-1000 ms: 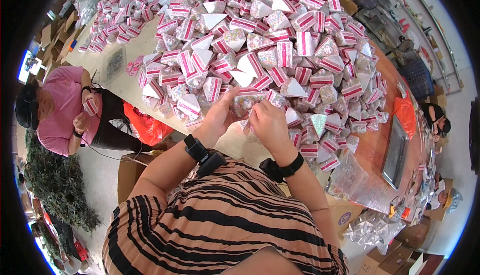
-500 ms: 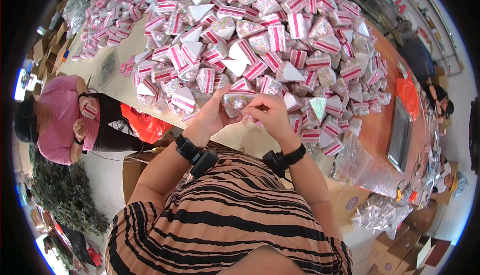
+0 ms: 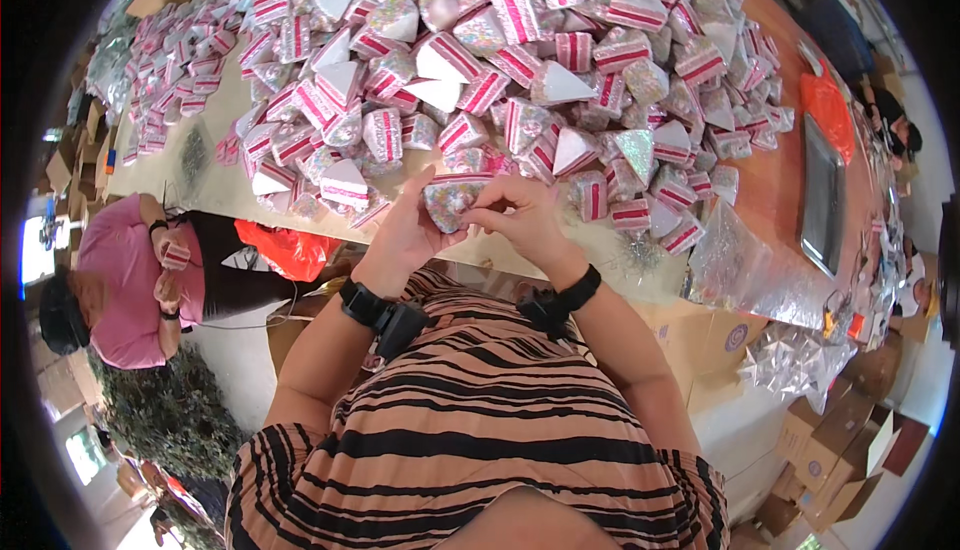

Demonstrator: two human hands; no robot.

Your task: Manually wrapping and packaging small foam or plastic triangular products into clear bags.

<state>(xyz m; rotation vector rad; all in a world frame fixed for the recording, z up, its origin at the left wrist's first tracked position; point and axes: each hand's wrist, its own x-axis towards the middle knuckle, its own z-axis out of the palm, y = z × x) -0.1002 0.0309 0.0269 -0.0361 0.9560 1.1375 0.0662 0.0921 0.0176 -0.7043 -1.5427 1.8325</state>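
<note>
A glittery wedge shaped like a cake slice (image 3: 447, 207), with a pink stripe along its upper edge, rests in my left hand (image 3: 404, 235). That hand curls round its left side and underside. On the wedge's right edge are the pinched thumb and forefinger of my right hand (image 3: 532, 230). Anything small between those fingertips is hidden. Just beyond my hands lies a large pile of similar cake-slice wedges (image 3: 440, 60), white or glittery with pink bands, many of them in clear wrapping.
At the left, a person in pink (image 3: 125, 270) holds a similar wedge beside a red plastic bag (image 3: 290, 250). Clear plastic bags (image 3: 745, 255) lie near the table's right front, below a dark tray (image 3: 823, 195). Cardboard boxes (image 3: 700, 340) stand below the table edge.
The view has shifted, so the pile sits higher in the picture. Both hands stay on the wedge; my right fingers remain pinched at its right edge.
</note>
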